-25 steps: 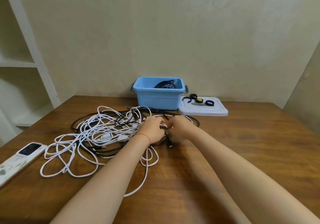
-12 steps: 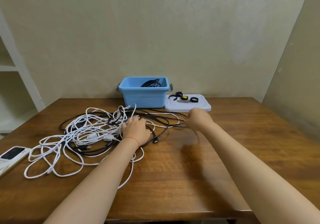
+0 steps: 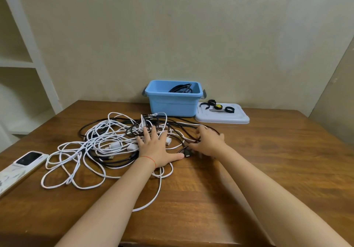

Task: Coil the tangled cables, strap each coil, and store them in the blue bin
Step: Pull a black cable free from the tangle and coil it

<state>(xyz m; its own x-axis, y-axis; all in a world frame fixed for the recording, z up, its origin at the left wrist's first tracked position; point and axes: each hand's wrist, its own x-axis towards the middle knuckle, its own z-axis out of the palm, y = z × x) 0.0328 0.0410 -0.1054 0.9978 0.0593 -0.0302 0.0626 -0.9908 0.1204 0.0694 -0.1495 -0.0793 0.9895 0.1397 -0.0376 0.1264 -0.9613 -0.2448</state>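
A tangle of white cables (image 3: pixel 99 143) and black cables (image 3: pixel 118 162) lies on the wooden table (image 3: pixel 268 160). My left hand (image 3: pixel 157 148) presses flat on the tangle's right part with fingers spread. Just to its right, my right hand (image 3: pixel 209 141) curls its fingers over a black cable loop, its thumb beside a black plug (image 3: pixel 186 153). The blue bin (image 3: pixel 172 106) stands at the back by the wall with a black coil (image 3: pixel 181 89) inside. Black straps (image 3: pixel 229 110) lie on the white lid (image 3: pixel 237 119) to the right of the bin.
A white phone (image 3: pixel 24 162) lies at the table's left edge. A small yellow item (image 3: pixel 218 106) sits among the straps on the lid. White shelves (image 3: pixel 23 63) stand at the left. The wall runs close behind the bin.
My right hand, which had pulled away to the right, has come back to the black plug beside my left hand. My left hand has spread flat on the tangle.
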